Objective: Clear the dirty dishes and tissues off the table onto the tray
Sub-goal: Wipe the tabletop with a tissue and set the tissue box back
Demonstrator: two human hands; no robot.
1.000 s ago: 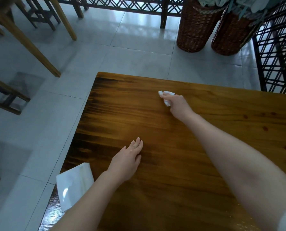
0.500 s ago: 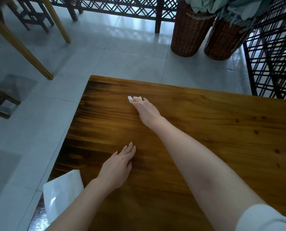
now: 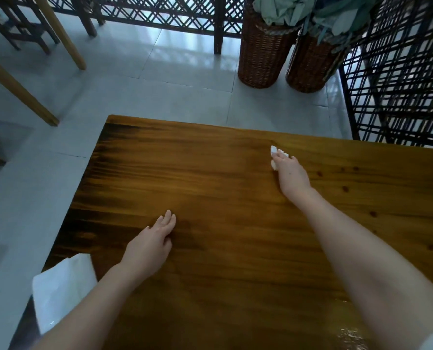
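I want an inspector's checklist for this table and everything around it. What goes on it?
Surface: glossy wooden table.
Job's things: crumpled white tissue; no dishes or tray in view.
Clutter: flat white thing at the near left corner, unidentifiable.
Hands: left hand flat on the table; right hand grips the tissue.
Cables: nothing seen.
Surroundings: tiled floor, two wicker baskets, lattice screens, wooden furniture legs.
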